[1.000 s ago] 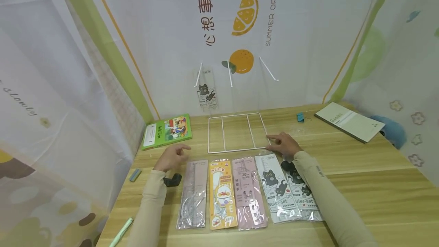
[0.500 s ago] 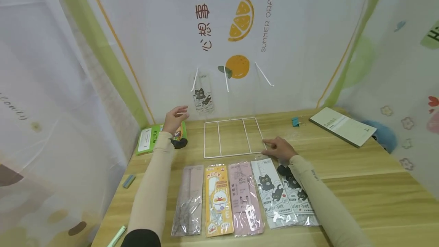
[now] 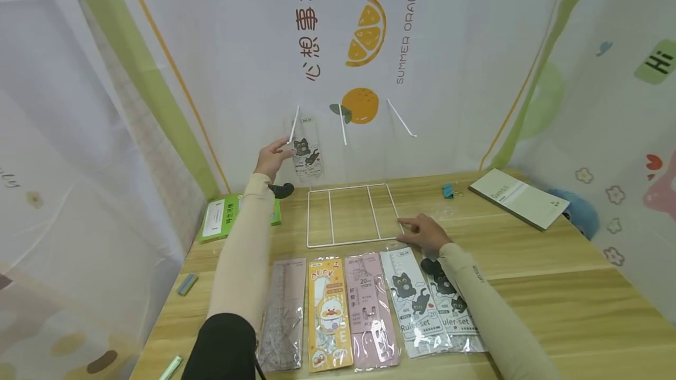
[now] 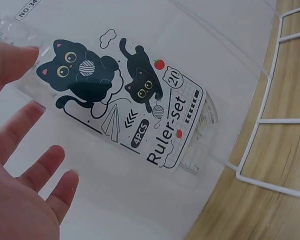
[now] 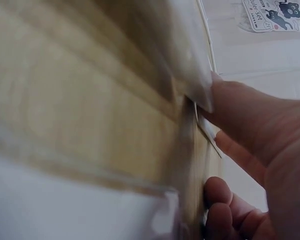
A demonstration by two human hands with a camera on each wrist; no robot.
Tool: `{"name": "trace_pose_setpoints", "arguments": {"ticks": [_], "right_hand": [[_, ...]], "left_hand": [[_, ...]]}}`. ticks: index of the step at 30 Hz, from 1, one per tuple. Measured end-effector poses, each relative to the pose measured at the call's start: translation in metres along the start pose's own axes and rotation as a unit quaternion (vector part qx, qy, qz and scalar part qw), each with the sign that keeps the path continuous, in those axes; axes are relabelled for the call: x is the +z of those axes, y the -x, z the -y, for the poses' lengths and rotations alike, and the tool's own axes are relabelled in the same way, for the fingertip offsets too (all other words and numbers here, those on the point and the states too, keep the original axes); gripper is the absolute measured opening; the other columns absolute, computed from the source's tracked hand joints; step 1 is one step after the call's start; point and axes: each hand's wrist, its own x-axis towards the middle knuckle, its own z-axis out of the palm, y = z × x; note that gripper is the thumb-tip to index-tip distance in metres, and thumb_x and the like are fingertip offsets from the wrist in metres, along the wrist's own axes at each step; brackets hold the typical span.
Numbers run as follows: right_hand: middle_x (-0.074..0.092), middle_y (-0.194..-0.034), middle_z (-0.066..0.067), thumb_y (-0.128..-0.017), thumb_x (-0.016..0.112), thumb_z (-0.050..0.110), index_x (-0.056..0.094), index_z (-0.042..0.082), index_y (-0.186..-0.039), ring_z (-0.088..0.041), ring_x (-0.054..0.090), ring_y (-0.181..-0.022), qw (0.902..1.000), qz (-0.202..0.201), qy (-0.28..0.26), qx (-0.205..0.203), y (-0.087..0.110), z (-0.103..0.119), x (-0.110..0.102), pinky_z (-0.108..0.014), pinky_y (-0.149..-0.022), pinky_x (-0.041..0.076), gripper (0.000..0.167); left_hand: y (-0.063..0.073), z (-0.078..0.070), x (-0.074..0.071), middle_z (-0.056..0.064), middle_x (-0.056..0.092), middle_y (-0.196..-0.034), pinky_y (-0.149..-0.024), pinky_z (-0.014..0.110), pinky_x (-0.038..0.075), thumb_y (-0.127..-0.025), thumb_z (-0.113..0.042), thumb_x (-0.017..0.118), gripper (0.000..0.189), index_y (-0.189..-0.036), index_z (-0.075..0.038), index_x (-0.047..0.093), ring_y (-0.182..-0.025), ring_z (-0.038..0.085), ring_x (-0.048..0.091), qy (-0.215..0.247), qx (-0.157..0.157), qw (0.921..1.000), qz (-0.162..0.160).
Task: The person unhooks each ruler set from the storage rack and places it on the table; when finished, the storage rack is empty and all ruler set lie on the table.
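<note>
A clear ruler-set packet with black cats (image 3: 306, 157) hangs on the leftmost hook (image 3: 294, 125) of a white wire rack (image 3: 348, 244). My left hand (image 3: 271, 158) is at the packet's left edge, thumb and fingers spread apart in the left wrist view; whether a fingertip touches the plastic is unclear. At the base's right front corner, my right hand (image 3: 425, 232) rests its index finger and thumb against the wire. The right wrist view is partly blurred, with a clear plastic edge near the thumb.
Several ruler packets lie in a row in front: plain pinkish (image 3: 285, 315), yellow duck (image 3: 330, 312), pink (image 3: 371, 309) and two cat ones. A green book (image 3: 216, 216) is left, a notebook (image 3: 520, 198) and teal binder clip (image 3: 448, 191) right. An eraser (image 3: 187, 284) lies near the left edge.
My left hand has risen from above the left packet, past the green book, to the hanging packet. My right hand has stayed at the rack's corner.
</note>
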Motion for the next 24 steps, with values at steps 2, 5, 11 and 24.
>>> {"name": "trace_pose_setpoints", "arguments": {"ticks": [2, 5, 11, 24], "right_hand": [[0.052, -0.096, -0.007, -0.086, 0.08, 0.036, 0.06, 0.013, -0.141, -0.021, 0.047, -0.084, 1.0, -0.001, 0.002, 0.001, 0.0, 0.0, 0.0, -0.029, -0.066, 0.04, 0.063], [0.052, -0.096, -0.008, -0.087, 0.08, 0.037, 0.059, 0.013, -0.142, -0.021, 0.047, -0.084, 1.0, 0.001, 0.005, 0.001, 0.001, 0.001, 0.0, -0.029, -0.067, 0.04, 0.063], [0.051, -0.098, -0.008, -0.085, 0.081, 0.037, 0.059, 0.015, -0.142, -0.021, 0.047, -0.085, 0.9999, 0.004, -0.011, 0.01, 0.001, 0.001, 0.001, -0.03, -0.068, 0.042, 0.065], [0.051, -0.1, -0.009, -0.085, 0.081, 0.039, 0.057, 0.016, -0.143, -0.023, 0.048, -0.087, 0.9999, 0.004, -0.016, 0.004, -0.001, -0.005, 0.002, -0.03, -0.069, 0.043, 0.067]], "left_hand": [[0.004, -0.008, 0.003, 0.01, 0.04, -0.159, -0.124, 0.053, 0.019, -0.099, -0.01, 0.063, 0.049, -0.147, -0.011, 0.051, -0.15, 0.03, 0.029, 0.016, -0.001, 0.9999, 0.006], [0.006, -0.013, 0.005, 0.015, 0.048, -0.152, -0.124, 0.054, 0.021, -0.098, -0.007, 0.063, 0.047, -0.145, -0.009, 0.053, -0.148, 0.03, 0.033, 0.029, 0.002, 0.9995, 0.009], [-0.014, 0.007, 0.002, 0.005, 0.066, -0.112, -0.117, 0.047, 0.033, -0.092, -0.002, 0.07, 0.05, -0.14, -0.01, 0.059, -0.119, 0.021, 0.055, 0.031, 0.035, 0.9988, -0.011], [0.033, -0.007, -0.008, -0.003, 0.065, -0.082, -0.107, 0.047, 0.043, -0.086, 0.004, 0.074, 0.047, -0.131, -0.004, 0.065, -0.09, 0.012, 0.055, 0.02, 0.11, 0.9932, 0.03]]}}
